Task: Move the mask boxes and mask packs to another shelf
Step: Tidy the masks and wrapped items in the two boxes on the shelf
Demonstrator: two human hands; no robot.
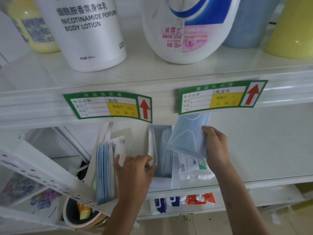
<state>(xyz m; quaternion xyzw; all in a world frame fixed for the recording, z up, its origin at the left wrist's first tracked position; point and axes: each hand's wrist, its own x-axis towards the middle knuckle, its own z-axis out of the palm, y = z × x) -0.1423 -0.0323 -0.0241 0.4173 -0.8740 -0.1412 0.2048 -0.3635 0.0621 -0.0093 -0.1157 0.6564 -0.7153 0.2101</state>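
R hand [216, 150] grips a blue mask pack [188, 139], tilted, lifted above a clear pack [194, 168] lying on the shelf [262, 150]. L hand [135, 168] pinches the edge of a white pack [152, 150] standing in the mid box [163, 181]. Just left, a 2nd box [104, 168] holds upright blue masks. Above: 2 green price tags [108, 106], lotion bottle [91, 31] w/ other bottles on the upper shelf.

masks [186, 141] pale blue | price tags [108, 106] green-bordered, yellow panel (red arrows) | shelf [254, 141] white
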